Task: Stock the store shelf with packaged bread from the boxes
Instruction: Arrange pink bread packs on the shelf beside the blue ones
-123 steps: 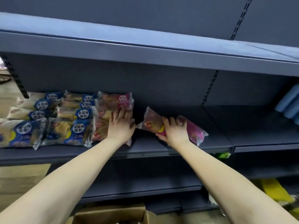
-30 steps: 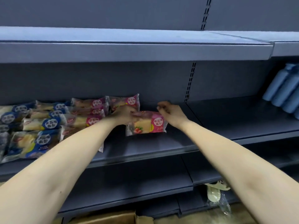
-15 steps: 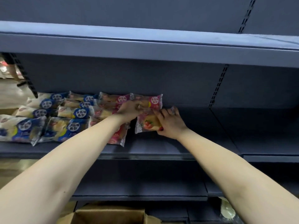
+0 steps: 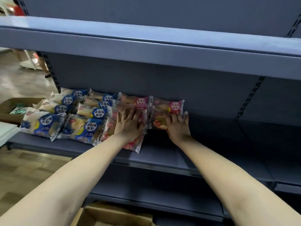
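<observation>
Grey-blue steel makes up the shelf point(image 4: 162, 154) where the person works, with another board of the same metal overhanging it. Bread in clear wrappers lies flat on it in rows, gathered toward its left end. The blue-labelled packs point(image 4: 91, 126) fill that end from the back panel to near the front edge. The pink-labelled packs point(image 4: 138, 101) sit just to their right, touching them. Nearly every pack has its long axis running along the shelf, left to right, with the round label at the right-hand end and the bread showing at the left.

The left hand point(image 4: 128, 124) lies palm down on the front pink pack point(image 4: 133, 144), fingers straight and slightly spread, pointing toward the back panel. That pack is a little skewed, its right end swung nearer the front edge than its left. The right hand point(image 4: 178, 128) rests the same way on the outermost pink pack point(image 4: 158, 121), which lies lengthwise along the shelf, just in front of the rear pink pack point(image 4: 172, 106). Both hands are wide and flat, pressing rather than gripping.

Below the front edge an open cardboard box point(image 4: 114, 216) shows between the forearms. A second box point(image 4: 14, 108) sits on the floor beyond the shelf's left end.
</observation>
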The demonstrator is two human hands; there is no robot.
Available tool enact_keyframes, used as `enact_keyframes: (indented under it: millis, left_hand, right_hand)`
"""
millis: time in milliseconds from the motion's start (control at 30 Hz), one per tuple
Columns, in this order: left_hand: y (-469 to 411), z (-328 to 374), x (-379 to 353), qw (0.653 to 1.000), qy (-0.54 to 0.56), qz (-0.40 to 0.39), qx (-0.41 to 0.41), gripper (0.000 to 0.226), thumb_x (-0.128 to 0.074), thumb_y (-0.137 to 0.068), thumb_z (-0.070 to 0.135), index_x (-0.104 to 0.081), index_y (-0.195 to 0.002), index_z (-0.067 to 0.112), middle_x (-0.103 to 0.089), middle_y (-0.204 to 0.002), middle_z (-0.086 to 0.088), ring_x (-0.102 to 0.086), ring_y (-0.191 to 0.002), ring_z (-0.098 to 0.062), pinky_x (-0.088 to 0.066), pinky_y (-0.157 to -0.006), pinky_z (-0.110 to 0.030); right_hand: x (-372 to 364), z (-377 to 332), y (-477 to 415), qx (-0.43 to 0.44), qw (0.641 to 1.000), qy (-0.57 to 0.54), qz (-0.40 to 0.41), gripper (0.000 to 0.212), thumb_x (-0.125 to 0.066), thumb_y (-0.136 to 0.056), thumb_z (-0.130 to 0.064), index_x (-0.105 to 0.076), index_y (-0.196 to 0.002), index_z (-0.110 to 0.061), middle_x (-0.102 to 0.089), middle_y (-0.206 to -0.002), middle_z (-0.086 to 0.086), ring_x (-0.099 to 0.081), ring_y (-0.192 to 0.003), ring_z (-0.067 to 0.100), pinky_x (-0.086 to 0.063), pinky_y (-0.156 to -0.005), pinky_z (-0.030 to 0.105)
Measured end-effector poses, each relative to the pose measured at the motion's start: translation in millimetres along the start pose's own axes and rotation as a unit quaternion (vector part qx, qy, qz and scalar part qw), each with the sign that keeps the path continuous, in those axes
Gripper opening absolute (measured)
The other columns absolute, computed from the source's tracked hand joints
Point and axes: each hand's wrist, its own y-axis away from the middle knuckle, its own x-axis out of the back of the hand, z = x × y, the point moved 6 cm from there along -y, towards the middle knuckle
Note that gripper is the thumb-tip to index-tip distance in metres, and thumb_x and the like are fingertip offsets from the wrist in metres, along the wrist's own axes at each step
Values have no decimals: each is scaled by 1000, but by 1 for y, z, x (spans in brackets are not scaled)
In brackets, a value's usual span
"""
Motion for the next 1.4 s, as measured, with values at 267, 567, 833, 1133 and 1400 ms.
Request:
enact_keyframes:
  millis: [267,567,833,1133,1400]
  left_hand:
    - [-1,2,0,999,3,33,0,63,-25,-97,48,-9,-153,25,-2,-161,0,7,-147,-29,7,-117,-49]
    - [-2,2,-1,999,-2,36,-7,62,-25,-97,49,-12,-152,24,-4,-161,-2,4,-147,-31,6,-118,-51]
    - [-2,0,5,1000,-8,11,-19,65,-25,-96,52,-7,-153,25,-1,-161,-1,5,-147,-30,5,-118,-51]
    - [35,-49,33,997,-19,70,21,63,-31,-98,45,-12,-153,21,-10,-160,-4,-6,-147,-28,0,-119,-49]
    - [117,-128,45,985,-52,121,113,49,-32,-94,44,-55,-118,8,-60,-114,-15,-54,-106,-37,-44,-83,-43]
  right_hand:
    - [-17,-8,-20,10,996,-78,-39,86,-53,-87,-29,1,-153,-18,11,-159,2,17,-144,35,5,-113,62]
    - [-25,-11,-26,7,991,-110,-74,80,-37,-90,-62,4,-152,-31,22,-158,-7,28,-140,34,1,-111,66]
    - [3,-11,-30,19,992,-118,-37,72,-41,-89,-58,-13,-151,-35,6,-160,-4,19,-144,34,3,-111,66]
    - [68,-76,-36,77,979,-157,106,52,-34,-94,-35,-40,-142,-15,-29,-152,12,-19,-142,36,-5,-116,57]
    - [86,-206,-16,232,938,-237,103,50,-31,-91,-30,-54,-126,-3,-47,-136,19,-34,-134,38,-27,-112,51]
